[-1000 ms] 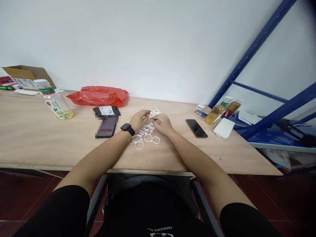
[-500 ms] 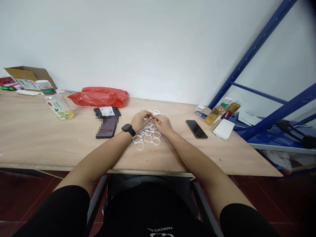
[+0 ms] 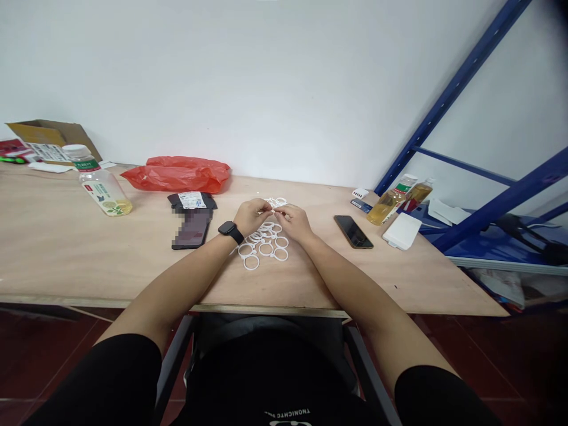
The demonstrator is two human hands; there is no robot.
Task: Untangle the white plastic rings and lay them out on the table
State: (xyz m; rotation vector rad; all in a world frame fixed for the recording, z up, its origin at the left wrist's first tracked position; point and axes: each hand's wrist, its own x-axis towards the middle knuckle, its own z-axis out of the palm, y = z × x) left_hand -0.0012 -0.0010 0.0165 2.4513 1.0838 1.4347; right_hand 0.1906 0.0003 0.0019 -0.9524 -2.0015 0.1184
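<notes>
Several white plastic rings lie in a loose pile on the wooden table, right in front of me. My left hand, with a black watch on the wrist, is curled with its fingertips pinched on a white ring above the pile. My right hand meets it from the right, fingers pinched on the same ring. More white rings show just behind the hands.
A dark phone-like object and a black pouch lie left of the pile. A red plastic bag, a bottle and a cardboard box sit further left. A phone, white power bank, bottles and blue shelving are on the right.
My hands have drawn together over the pile, the right one lifting slightly toward the left. The fingertips now meet on one ring.
</notes>
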